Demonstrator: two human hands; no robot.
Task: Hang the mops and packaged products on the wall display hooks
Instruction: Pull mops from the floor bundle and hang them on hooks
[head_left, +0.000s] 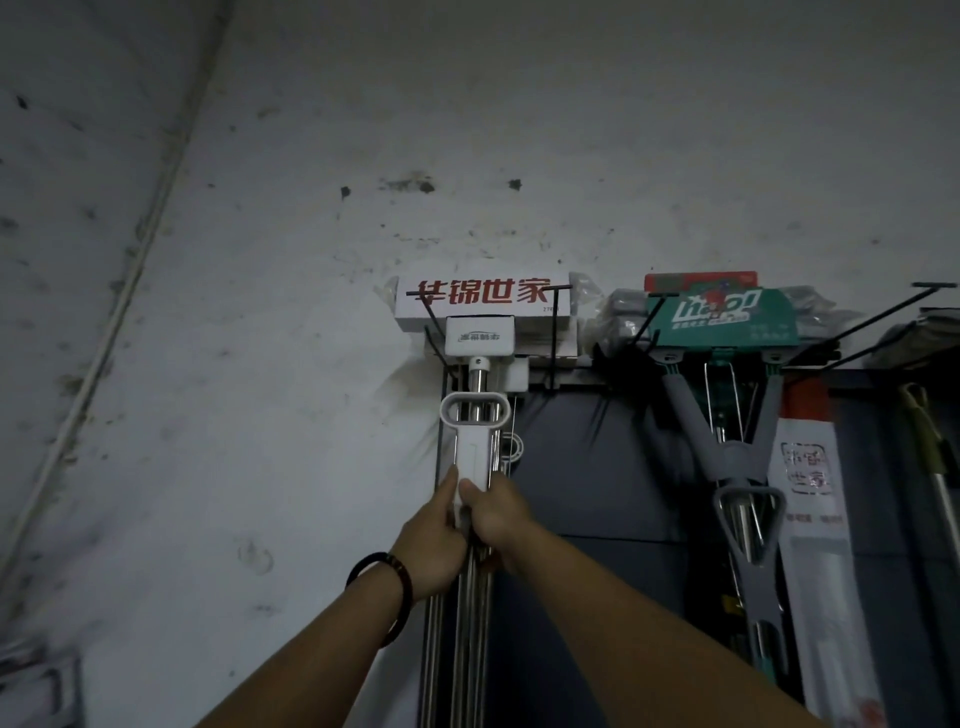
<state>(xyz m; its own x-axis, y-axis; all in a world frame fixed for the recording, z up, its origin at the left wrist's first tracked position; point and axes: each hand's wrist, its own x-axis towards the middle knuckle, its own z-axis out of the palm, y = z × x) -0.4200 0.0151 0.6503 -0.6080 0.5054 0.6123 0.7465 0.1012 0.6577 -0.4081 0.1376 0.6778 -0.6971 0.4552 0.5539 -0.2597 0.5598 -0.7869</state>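
Note:
A white mop (475, 415) stands upright against the wall, its head wrapped in a white box with red characters (483, 304) that sits across two black display hooks (558, 332). My left hand (431, 540) and my right hand (498, 519) both grip the mop's white pull handle and steel shaft, side by side, just under the loop. A grey-and-green mop (727, 452) with a green package on its head (722, 317) hangs on the hooks to the right.
Further black hooks (883, 312) jut out at the upper right, above a dark panel (597, 467). A white-and-red packaged item (810, 493) hangs at the right. The stained white wall (260, 364) fills the left; a pipe runs diagonally along it.

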